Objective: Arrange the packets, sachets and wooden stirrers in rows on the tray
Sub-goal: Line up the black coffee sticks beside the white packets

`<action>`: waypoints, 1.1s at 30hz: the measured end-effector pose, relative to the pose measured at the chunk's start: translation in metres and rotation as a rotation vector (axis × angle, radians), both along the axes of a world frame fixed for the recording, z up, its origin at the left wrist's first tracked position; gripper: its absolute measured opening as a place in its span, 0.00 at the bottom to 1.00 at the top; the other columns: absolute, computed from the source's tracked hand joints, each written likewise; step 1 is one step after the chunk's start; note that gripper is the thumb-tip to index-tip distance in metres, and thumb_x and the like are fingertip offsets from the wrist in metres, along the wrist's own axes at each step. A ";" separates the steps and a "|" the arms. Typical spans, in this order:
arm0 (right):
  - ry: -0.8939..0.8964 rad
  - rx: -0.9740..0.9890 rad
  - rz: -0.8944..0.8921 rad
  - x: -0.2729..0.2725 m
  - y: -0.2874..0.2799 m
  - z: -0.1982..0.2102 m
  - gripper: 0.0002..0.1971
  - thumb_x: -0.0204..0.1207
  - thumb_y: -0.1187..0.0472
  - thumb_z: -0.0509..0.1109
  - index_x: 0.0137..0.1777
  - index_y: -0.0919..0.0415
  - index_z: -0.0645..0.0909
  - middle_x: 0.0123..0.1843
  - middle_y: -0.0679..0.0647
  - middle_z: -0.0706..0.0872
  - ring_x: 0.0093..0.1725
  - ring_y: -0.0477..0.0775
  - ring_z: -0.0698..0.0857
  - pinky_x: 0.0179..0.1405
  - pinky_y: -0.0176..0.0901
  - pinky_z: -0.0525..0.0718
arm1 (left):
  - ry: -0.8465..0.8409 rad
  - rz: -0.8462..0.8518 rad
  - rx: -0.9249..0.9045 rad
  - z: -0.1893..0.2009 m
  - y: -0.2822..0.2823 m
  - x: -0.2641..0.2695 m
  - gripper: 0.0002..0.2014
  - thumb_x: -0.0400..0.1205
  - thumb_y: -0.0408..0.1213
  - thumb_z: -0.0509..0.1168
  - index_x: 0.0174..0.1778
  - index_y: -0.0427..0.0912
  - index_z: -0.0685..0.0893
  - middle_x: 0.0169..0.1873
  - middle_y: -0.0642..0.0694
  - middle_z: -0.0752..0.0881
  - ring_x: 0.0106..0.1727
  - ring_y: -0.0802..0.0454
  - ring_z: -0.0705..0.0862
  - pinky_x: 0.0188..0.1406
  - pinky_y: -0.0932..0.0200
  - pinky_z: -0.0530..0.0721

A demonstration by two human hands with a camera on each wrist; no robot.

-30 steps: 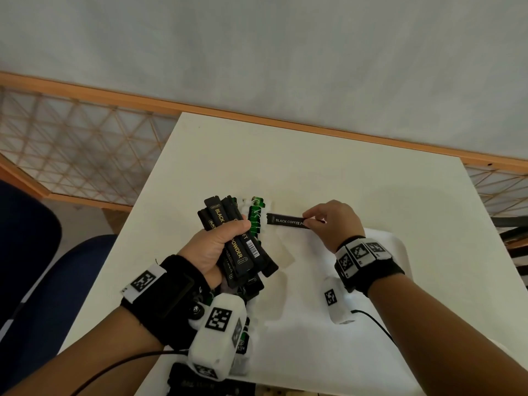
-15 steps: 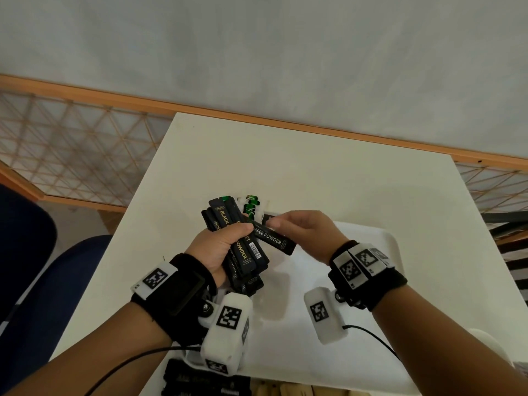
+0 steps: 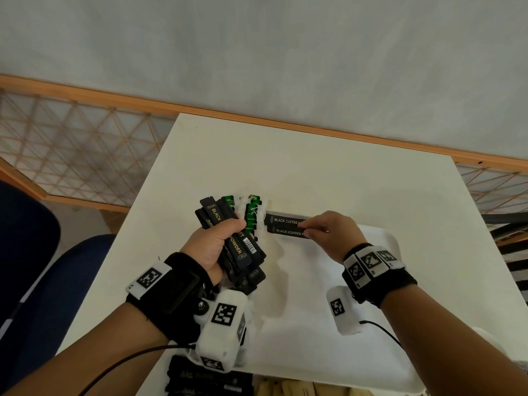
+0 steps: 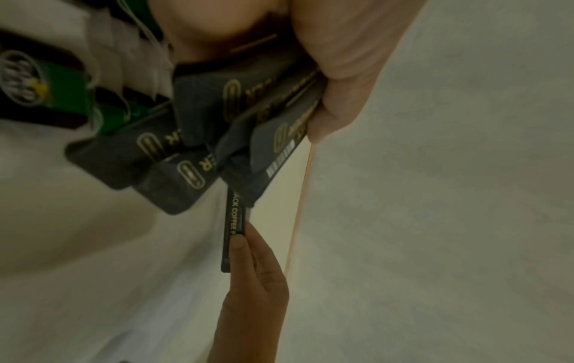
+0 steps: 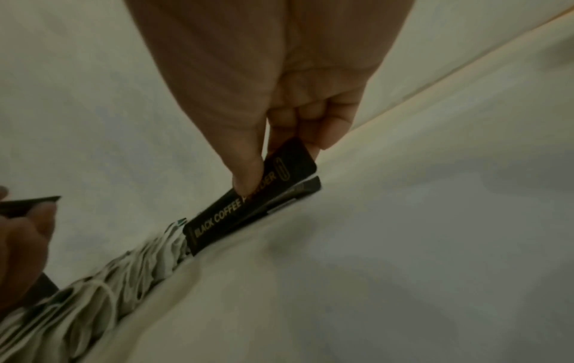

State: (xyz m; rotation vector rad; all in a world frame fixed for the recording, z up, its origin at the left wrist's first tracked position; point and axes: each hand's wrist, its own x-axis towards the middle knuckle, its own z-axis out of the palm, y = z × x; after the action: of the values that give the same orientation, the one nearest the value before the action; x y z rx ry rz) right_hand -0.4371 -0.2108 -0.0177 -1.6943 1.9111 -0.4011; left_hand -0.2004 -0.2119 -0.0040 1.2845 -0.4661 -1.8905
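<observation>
My left hand [image 3: 225, 235] grips a thick bundle of black coffee sachets [image 3: 243, 250], held just above the left side of the white tray [image 3: 300, 304]. The bundle [image 4: 248, 127] fills the left wrist view. My right hand [image 3: 307, 228] pinches one black sachet [image 3: 285, 232] by its right end, low at the tray's far edge. It lies parallel to, and just nearer than, another black sachet [image 3: 283, 220] lying there. In the right wrist view, thumb and fingers [image 5: 326, 132] pinch the held sachet [image 5: 242, 208]. Green and white tea packets [image 3: 251, 215] stand in a row left of both sachets.
More black sachets [image 3: 208, 378] and wooden stirrers [image 3: 285, 388] lie on the white table [image 3: 314, 167] at the near edge, below the tray. A blue chair [image 3: 57, 281] stands to the left. A wooden lattice railing [image 3: 85, 144] runs behind the table.
My right hand came back to the bundle, drew one sachet out of it, and carried that sachet right to the tray's far edge beside the earlier one. The left hand kept its grip.
</observation>
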 end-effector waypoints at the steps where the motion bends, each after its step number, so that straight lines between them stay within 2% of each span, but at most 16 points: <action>1: 0.002 0.017 -0.015 0.000 -0.001 -0.003 0.08 0.76 0.58 0.71 0.52 0.46 0.89 0.43 0.43 0.80 0.47 0.47 0.79 0.44 0.35 0.71 | -0.001 0.000 -0.004 0.000 0.000 0.001 0.07 0.78 0.31 0.68 0.51 0.42 0.85 0.36 0.41 0.85 0.36 0.44 0.86 0.43 0.46 0.88; 3: 0.006 0.014 -0.034 0.000 -0.005 -0.005 0.07 0.75 0.57 0.73 0.50 0.46 0.89 0.44 0.43 0.82 0.47 0.47 0.80 0.45 0.36 0.73 | -0.001 -0.009 -0.008 -0.001 0.000 0.001 0.06 0.78 0.30 0.68 0.49 0.43 0.85 0.37 0.41 0.84 0.39 0.42 0.85 0.48 0.43 0.85; 5: 0.025 -0.001 -0.031 0.002 -0.009 -0.005 0.07 0.74 0.57 0.73 0.50 0.47 0.89 0.44 0.45 0.82 0.46 0.46 0.80 0.46 0.36 0.73 | -0.004 -0.020 -0.007 -0.001 0.000 0.000 0.05 0.78 0.30 0.68 0.46 0.43 0.85 0.36 0.41 0.85 0.40 0.41 0.85 0.49 0.43 0.85; 8: 0.035 -0.026 -0.033 0.003 -0.014 -0.007 0.07 0.74 0.58 0.73 0.50 0.49 0.88 0.45 0.47 0.81 0.45 0.47 0.79 0.43 0.35 0.72 | -0.012 -0.045 -0.018 -0.001 0.000 -0.002 0.04 0.77 0.31 0.69 0.47 0.39 0.84 0.36 0.40 0.86 0.37 0.42 0.87 0.44 0.43 0.88; 10: 0.026 -0.038 -0.045 0.003 -0.016 -0.008 0.06 0.73 0.58 0.74 0.48 0.49 0.88 0.44 0.47 0.80 0.45 0.47 0.79 0.41 0.33 0.72 | -0.011 -0.048 -0.031 -0.001 0.000 -0.003 0.08 0.77 0.31 0.69 0.51 0.37 0.84 0.37 0.40 0.86 0.38 0.42 0.87 0.43 0.44 0.88; 12: 0.054 -0.028 -0.043 0.003 -0.019 -0.009 0.05 0.73 0.57 0.74 0.48 0.47 0.88 0.45 0.47 0.80 0.46 0.47 0.79 0.44 0.36 0.75 | -0.005 -0.048 -0.032 -0.001 0.000 -0.003 0.10 0.77 0.31 0.70 0.54 0.37 0.84 0.38 0.40 0.87 0.38 0.43 0.88 0.42 0.44 0.89; 14: 0.081 -0.018 -0.036 0.004 -0.020 -0.011 0.05 0.73 0.55 0.74 0.47 0.45 0.87 0.46 0.47 0.80 0.47 0.47 0.79 0.46 0.39 0.77 | 0.002 -0.047 -0.034 -0.001 0.000 -0.004 0.08 0.77 0.30 0.69 0.51 0.37 0.84 0.37 0.40 0.87 0.35 0.44 0.88 0.38 0.46 0.89; 17: 0.111 -0.011 -0.024 0.004 -0.022 -0.014 0.04 0.73 0.54 0.73 0.46 0.43 0.87 0.44 0.44 0.78 0.46 0.46 0.78 0.45 0.39 0.75 | 0.005 -0.042 -0.029 -0.001 0.000 -0.007 0.04 0.77 0.30 0.68 0.47 0.38 0.84 0.34 0.40 0.86 0.30 0.46 0.88 0.29 0.50 0.88; 20: 0.116 0.004 -0.017 0.004 -0.022 -0.014 0.04 0.74 0.53 0.72 0.47 0.43 0.86 0.43 0.42 0.76 0.46 0.45 0.77 0.44 0.38 0.74 | -0.007 -0.048 -0.032 -0.001 0.000 -0.009 0.03 0.77 0.30 0.69 0.45 0.38 0.84 0.34 0.40 0.86 0.30 0.46 0.88 0.29 0.51 0.87; 23: 0.093 -0.023 -0.025 0.003 -0.018 -0.012 0.07 0.74 0.53 0.72 0.51 0.45 0.85 0.46 0.44 0.78 0.48 0.45 0.77 0.47 0.38 0.75 | -0.020 -0.062 -0.027 -0.002 0.001 -0.010 0.03 0.77 0.31 0.69 0.46 0.38 0.84 0.33 0.41 0.87 0.31 0.46 0.88 0.31 0.49 0.87; 27: 0.008 -0.078 -0.166 -0.004 -0.009 -0.010 0.14 0.73 0.64 0.68 0.57 0.49 0.81 0.48 0.48 0.79 0.45 0.47 0.80 0.45 0.35 0.73 | -0.012 -0.069 -0.011 -0.002 0.001 -0.011 0.04 0.77 0.32 0.69 0.46 0.39 0.84 0.34 0.41 0.87 0.32 0.45 0.88 0.32 0.48 0.88; 30: -0.062 -0.025 -0.250 -0.006 -0.002 -0.014 0.21 0.71 0.69 0.64 0.62 0.51 0.76 0.48 0.49 0.80 0.48 0.51 0.82 0.43 0.39 0.77 | -0.003 -0.071 -0.003 -0.002 0.001 -0.012 0.03 0.77 0.32 0.69 0.45 0.39 0.84 0.34 0.40 0.86 0.33 0.44 0.88 0.34 0.47 0.88; 33: -0.118 -0.011 -0.270 -0.004 0.001 -0.014 0.25 0.72 0.71 0.62 0.69 0.52 0.71 0.49 0.50 0.81 0.49 0.53 0.82 0.44 0.41 0.79 | -0.006 -0.072 -0.004 -0.001 0.002 -0.014 0.03 0.77 0.32 0.70 0.45 0.39 0.84 0.35 0.40 0.86 0.34 0.44 0.87 0.36 0.47 0.87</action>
State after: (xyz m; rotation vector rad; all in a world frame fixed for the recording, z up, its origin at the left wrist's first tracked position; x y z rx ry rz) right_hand -0.4415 -0.2102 -0.0321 -1.3885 2.0564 -0.6014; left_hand -0.2148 -0.2096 -0.0053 1.2864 -0.5252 -1.9442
